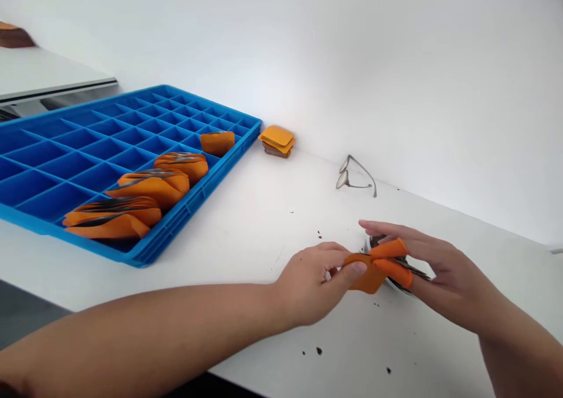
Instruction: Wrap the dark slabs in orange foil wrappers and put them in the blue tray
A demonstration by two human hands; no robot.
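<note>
My left hand (310,281) pinches an orange sheet (369,279), roughly square with rounded corners, between thumb and fingers. My right hand (453,275) wears orange finger cots (390,249) on its thumb and a finger. Those two tips close on the upper right edge of the same sheet, while the other fingers stretch out above. Under the right hand is a white bowl (407,293), mostly hidden, with thin dark scraps (416,267) showing. Whether some of these scraps are in the right hand, I cannot tell.
A blue divided tray (197,201) at left holds bundles of orange sheets (132,222) along its near right side. Beyond its right corner lies a small orange stack (278,137). Eyeglasses (356,178) rest near the wall. Dark crumbs (319,351) dot the white table (246,240).
</note>
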